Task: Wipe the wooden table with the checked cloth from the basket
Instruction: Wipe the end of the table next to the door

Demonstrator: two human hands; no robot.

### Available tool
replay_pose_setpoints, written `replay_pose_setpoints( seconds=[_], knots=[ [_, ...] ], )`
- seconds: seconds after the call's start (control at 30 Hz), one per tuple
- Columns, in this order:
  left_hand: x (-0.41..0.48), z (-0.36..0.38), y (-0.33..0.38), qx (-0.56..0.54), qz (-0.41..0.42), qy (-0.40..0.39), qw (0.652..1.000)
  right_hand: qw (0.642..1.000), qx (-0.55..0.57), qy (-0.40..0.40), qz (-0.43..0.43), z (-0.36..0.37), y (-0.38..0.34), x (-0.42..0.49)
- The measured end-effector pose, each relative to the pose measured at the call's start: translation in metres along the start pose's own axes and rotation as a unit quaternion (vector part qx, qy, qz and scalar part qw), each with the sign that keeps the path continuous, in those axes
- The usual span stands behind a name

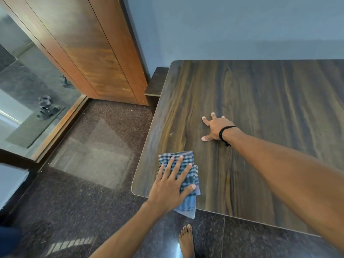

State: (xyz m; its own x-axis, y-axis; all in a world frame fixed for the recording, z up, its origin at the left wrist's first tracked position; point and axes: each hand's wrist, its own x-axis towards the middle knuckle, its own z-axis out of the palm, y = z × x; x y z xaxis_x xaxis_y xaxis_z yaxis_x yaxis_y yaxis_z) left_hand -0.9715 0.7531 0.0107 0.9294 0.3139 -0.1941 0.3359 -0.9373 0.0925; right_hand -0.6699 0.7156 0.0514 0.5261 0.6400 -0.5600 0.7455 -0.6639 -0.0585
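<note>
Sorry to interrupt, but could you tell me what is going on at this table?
A person is wiping the wooden table. The left hand presses the checked cloth flat near the table's near left corner, one end hanging over the edge. The right hand, a black wrist cord behind it, rests spread on the tabletop further in.

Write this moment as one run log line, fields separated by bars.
step: wiping | left hand: flat on cloth at near left corner of table | right hand: bare, pressed on table | cloth: partly over near edge
</note>
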Motion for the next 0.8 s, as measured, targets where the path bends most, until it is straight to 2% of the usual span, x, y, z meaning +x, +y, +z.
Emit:
replay_pose_setpoints(
  seconds=[0.17,0.33,0.5,0.6,0.7,0.8],
  knots=[
    [-0.019,0.004,0.016,0.012,0.082,-0.020,0.996,1.000,0.003,0.000,0.001,-0.004,-0.002,-0.002],
    [0.009,-0.013,-0.017,0.016,-0.012,-0.035,0.999,1.000,0.002,-0.002,0.000,-0.002,-0.001,-0.002],
    [-0.032,0.007,0.008,-0.004,0.036,-0.015,0.999,1.000,0.011,0.000,-0.004,-0.004,-0.001,-0.004],
    [-0.005,-0.002,-0.024,0.025,0.019,-0.003,0.999,1.000,0.019,0.003,-0.001,-0.003,0.000,-0.002],
    [0.028,-0.016,-0.059,0.007,-0.037,-0.045,0.998,1.000,0.026,0.000,-0.002,-0.001,0.001,-0.005],
    [0.020,-0.015,-0.057,-0.007,-0.051,-0.025,0.998,1.000,0.026,-0.001,-0.003,-0.002,0.001,-0.006]
  ],
)
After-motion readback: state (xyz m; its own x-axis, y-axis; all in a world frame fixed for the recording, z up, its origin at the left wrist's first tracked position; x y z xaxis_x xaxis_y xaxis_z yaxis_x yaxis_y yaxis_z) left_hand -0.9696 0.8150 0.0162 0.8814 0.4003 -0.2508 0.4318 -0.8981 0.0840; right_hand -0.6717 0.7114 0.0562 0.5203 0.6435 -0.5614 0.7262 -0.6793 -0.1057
